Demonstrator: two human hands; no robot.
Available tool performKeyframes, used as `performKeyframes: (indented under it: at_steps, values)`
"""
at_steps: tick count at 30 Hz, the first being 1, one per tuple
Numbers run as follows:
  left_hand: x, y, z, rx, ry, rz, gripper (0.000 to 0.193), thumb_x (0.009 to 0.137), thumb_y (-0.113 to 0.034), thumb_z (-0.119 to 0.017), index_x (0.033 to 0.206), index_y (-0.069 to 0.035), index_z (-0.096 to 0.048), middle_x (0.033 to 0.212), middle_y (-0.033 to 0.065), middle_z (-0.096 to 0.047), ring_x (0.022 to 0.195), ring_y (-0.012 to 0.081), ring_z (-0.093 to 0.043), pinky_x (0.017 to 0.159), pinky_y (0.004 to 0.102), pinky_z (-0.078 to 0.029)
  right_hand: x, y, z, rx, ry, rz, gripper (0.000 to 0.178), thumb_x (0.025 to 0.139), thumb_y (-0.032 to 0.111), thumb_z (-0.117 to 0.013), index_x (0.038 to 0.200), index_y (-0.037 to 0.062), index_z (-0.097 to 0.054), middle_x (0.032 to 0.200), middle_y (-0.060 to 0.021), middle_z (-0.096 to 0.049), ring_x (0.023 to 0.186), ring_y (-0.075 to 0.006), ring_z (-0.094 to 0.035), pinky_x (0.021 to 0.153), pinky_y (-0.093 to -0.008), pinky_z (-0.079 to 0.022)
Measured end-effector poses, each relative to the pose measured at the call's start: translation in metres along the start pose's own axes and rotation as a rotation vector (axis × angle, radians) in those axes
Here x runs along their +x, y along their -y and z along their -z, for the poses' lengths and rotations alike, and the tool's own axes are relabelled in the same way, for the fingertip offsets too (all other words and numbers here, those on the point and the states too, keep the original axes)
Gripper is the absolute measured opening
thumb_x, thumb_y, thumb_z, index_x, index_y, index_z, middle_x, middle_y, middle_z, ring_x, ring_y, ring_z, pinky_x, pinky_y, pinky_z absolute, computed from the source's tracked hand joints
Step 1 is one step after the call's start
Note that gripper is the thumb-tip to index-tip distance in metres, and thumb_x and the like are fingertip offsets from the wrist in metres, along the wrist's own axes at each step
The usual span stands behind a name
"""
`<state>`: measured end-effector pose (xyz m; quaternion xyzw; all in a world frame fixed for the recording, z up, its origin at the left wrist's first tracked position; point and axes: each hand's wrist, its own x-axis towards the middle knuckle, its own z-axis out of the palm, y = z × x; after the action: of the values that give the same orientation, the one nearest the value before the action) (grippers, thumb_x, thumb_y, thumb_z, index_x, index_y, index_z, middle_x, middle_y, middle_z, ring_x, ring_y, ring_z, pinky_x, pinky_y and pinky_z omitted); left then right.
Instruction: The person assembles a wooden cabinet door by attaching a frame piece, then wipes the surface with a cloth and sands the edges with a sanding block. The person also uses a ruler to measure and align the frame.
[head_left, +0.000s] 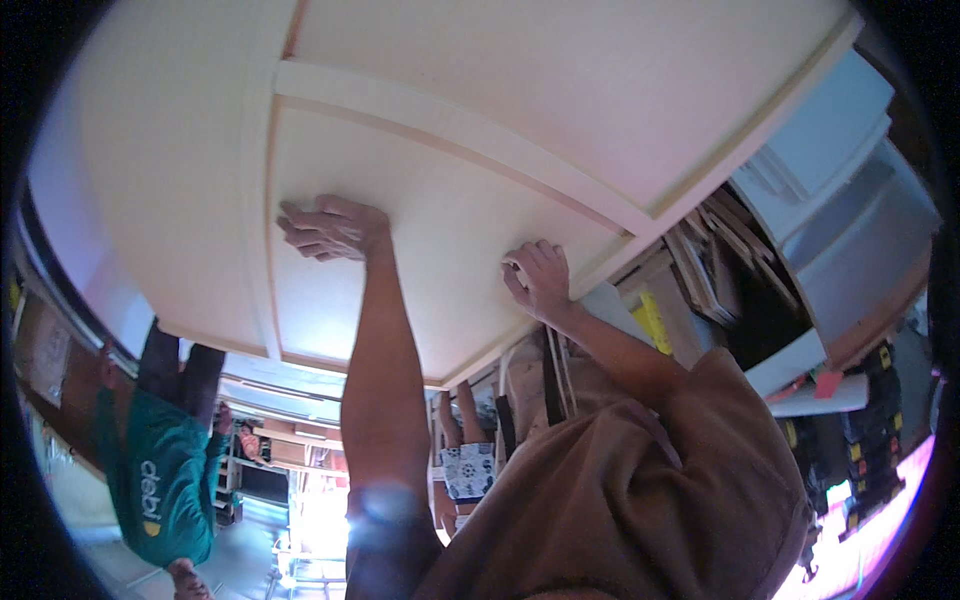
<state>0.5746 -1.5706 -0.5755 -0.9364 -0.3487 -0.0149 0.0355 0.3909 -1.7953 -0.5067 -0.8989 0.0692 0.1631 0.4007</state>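
Observation:
A large cream panel (440, 250), divided by raised strips (470, 133), spreads across the view in front of me. My left hand (335, 230) lies on one recessed section, its fingers stretched apart toward the upright strip at the left; I see nothing held in it. Further right, near the panel's edge, my right hand (540, 278) has its fingers curled in against the thumb. Whatever it may hold is hidden or too small to name.
To the right are stacked wood offcuts (715, 255) and pale boards (830, 130). A yellow object (652, 322) lies by the panel's edge. A person in a green shirt (165, 475) stands at the left; another in patterned shorts (468, 472) is beyond the panel.

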Motion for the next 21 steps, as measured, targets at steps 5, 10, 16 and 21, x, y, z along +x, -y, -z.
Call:
performKeyframes:
  at_steps: [5, 10, 16, 21]
  values:
    - [-0.003, 0.0, 0.002, 0.027, 0.046, 0.053, 0.069, 0.102, -0.05, -0.035, 0.156, -0.008, -0.031, 0.155, 0.0214, -0.032, 0.132, 0.0408, -0.039, 0.103, 0.0605, -0.036, 0.057, 0.021, -0.001, 0.116, -0.056, 0.111, 0.022, 0.078, 0.011, -0.077, 0.096, 0.0137, -0.064, 0.086, -0.0029, -0.061, 0.083, -0.0232, -0.058, 0.075, -0.0402, -0.038]
    - [-0.003, -0.013, 0.008, -0.029, 0.053, 0.051, 0.068, 0.101, -0.049, -0.035, 0.156, -0.01, -0.032, 0.158, 0.019, -0.03, 0.138, 0.0396, -0.034, 0.109, 0.0587, -0.03, 0.128, 0.042, 0.004, 0.24, -0.129, 0.261, 0.021, 0.079, 0.008, -0.076, 0.097, 0.0117, -0.064, 0.087, -0.005, -0.062, 0.085, -0.0252, -0.059, 0.079, -0.0419, -0.042]
    - [0.0, -0.02, 0.019, -0.085, 0.136, 0.12, 0.066, 0.101, -0.045, -0.034, 0.157, -0.009, -0.031, 0.164, 0.0166, -0.024, 0.148, 0.0385, -0.023, 0.115, 0.0577, -0.023, 0.224, 0.076, 0.028, 0.335, -0.231, 0.461, 0.03, 0.083, 0.012, -0.076, 0.109, 0.0077, -0.063, 0.099, -0.0097, -0.064, 0.097, -0.0308, -0.061, 0.087, -0.0456, -0.049]
    - [0.002, -0.014, 0.014, -0.095, 0.083, 0.08, 0.063, 0.101, -0.04, -0.036, 0.157, -0.012, -0.031, 0.165, 0.0167, -0.024, 0.149, 0.0385, -0.022, 0.116, 0.0579, -0.022, 0.298, 0.097, 0.029, 0.253, -0.295, 0.337, 0.05, 0.084, 0.012, -0.076, 0.13, 0.0047, -0.059, 0.111, -0.0133, -0.063, 0.103, -0.0328, -0.059, 0.088, -0.0453, -0.051]
